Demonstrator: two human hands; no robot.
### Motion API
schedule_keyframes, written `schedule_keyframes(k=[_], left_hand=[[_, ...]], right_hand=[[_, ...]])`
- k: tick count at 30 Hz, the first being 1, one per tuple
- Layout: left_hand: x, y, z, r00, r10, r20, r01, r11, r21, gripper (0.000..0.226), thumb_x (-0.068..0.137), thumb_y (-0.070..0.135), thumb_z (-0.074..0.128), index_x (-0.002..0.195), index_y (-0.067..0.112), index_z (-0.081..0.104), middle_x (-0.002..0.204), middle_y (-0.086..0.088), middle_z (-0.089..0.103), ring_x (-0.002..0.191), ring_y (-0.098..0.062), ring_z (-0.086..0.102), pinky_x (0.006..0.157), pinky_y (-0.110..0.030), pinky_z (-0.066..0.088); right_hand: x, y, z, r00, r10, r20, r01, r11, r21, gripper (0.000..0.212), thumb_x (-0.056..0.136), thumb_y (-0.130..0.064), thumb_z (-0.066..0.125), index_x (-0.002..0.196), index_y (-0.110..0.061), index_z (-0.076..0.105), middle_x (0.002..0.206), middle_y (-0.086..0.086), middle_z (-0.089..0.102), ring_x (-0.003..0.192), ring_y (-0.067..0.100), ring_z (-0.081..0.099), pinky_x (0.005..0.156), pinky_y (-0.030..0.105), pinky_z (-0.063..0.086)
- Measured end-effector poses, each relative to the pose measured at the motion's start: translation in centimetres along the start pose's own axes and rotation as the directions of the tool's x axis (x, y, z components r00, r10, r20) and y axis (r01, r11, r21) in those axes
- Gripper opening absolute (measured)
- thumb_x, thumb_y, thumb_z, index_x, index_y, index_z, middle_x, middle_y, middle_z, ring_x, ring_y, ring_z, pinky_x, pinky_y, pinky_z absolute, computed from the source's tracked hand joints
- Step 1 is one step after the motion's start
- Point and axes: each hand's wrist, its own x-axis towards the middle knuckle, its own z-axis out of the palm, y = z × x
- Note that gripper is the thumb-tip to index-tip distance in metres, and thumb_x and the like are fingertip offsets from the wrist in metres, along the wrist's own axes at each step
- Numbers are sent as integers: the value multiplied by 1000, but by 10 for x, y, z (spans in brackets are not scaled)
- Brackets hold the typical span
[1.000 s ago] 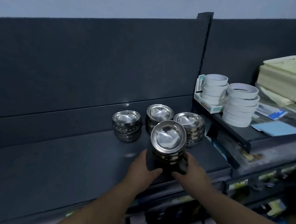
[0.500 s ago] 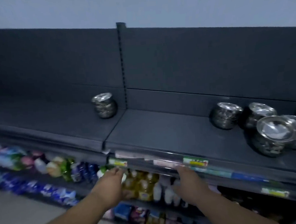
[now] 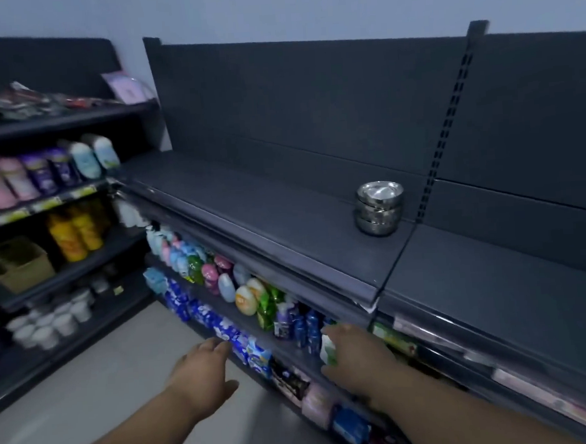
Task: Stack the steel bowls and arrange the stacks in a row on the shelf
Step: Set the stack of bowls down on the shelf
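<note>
head view: my left hand (image 3: 205, 374) and right hand (image 3: 356, 358), empty and loose below the bowl stack (image 3: 380, 208), should cup it low.

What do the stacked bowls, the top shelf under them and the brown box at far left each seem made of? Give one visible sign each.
Stacked bowls: polished metal, likely steel; mirror-bright with sharp reflections.
Top shelf: probably painted sheet metal, matt dark grey; thin folded front edge.
Brown box: apparently cardboard; dull tan, open flaps.
</note>
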Motion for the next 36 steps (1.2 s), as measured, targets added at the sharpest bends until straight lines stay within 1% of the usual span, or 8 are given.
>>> schedule_keyframes(k=[3, 10, 15, 21, 25, 31, 33, 36], left_hand=[[46, -2, -13, 999, 10, -40, -10, 1000, -10, 72, 84, 50, 57, 146, 24, 31, 149, -1, 35, 134, -22, 38, 108, -33, 36], [179, 26, -68, 980, 93, -176, -101, 994, -35, 73, 86, 48, 58, 148, 25, 28, 152, 1, 31, 138, -20, 32, 112, -30, 31], [265, 56, -91, 949, 220, -225, -236, 971, -46, 72, 84, 52, 57, 146, 27, 31, 149, 1, 36, 137, -20, 35, 114, -30, 27], [362, 117, -92, 877, 475, -80, -475, 880, 21, 75, 87, 56, 52, 149, 28, 23, 155, 1, 24, 142, -20, 24, 118, -37, 18], [399, 153, -100, 756, 652, -56, -653, 757, -2, 78, 86, 57, 53, 150, 26, 21, 156, 0, 25, 142, -19, 25, 118, -36, 18], [427, 191, -108, 617, 787, -3, -753, 589, -293, 96, 82, 52, 64, 153, 22, 8, 158, 0, 20, 145, -16, 20, 117, -28, 18], [429, 200, -107, 607, 795, 0, -693, 529, -490, 101, 78, 44, 73, 153, 24, 9, 153, 5, 28, 141, -10, 25, 108, -16, 21], [431, 210, -98, 593, 805, 26, -540, 421, -729, 97, 69, 33, 83, 145, 37, 22, 130, 21, 49, 126, -3, 46, 101, -19, 37]], right_hand=[[48, 6, -18, 998, -14, -56, 15, 1000, 14, 52, 88, -41, 58, 135, -24, 45, 141, 2, 43, 124, 22, 46, 103, 34, 43], [159, 43, -82, 981, -4, -195, 10, 1000, 29, 71, 92, -50, 52, 151, -24, 24, 157, -1, 21, 142, 21, 25, 116, 34, 25], [202, 70, -95, 944, 135, -302, -99, 986, 131, 66, 91, -56, 49, 146, -24, 35, 148, -3, 38, 133, 17, 40, 108, 32, 37], [193, 110, -95, 788, 475, -392, -437, 880, 187, 42, 90, -62, 43, 112, -32, 62, 116, -10, 63, 108, 11, 58, 91, 27, 41], [194, 116, -105, 629, 667, -399, -609, 742, 280, 48, 87, -64, 48, 118, -30, 59, 119, -6, 63, 111, 15, 59, 92, 29, 43], [220, 114, -119, 483, 821, -303, -651, 568, 504, 63, 71, -53, 70, 124, -29, 45, 121, -5, 64, 111, 19, 61, 91, 32, 50], [226, 116, -121, 481, 823, -302, -589, 558, 584, 69, 69, -46, 76, 127, -31, 41, 118, -9, 65, 110, 15, 62, 89, 28, 50], [229, 115, -123, 507, 808, -299, -443, 543, 713, 82, 69, -33, 82, 136, -31, 35, 111, -18, 65, 104, 3, 61, 85, 13, 44]])
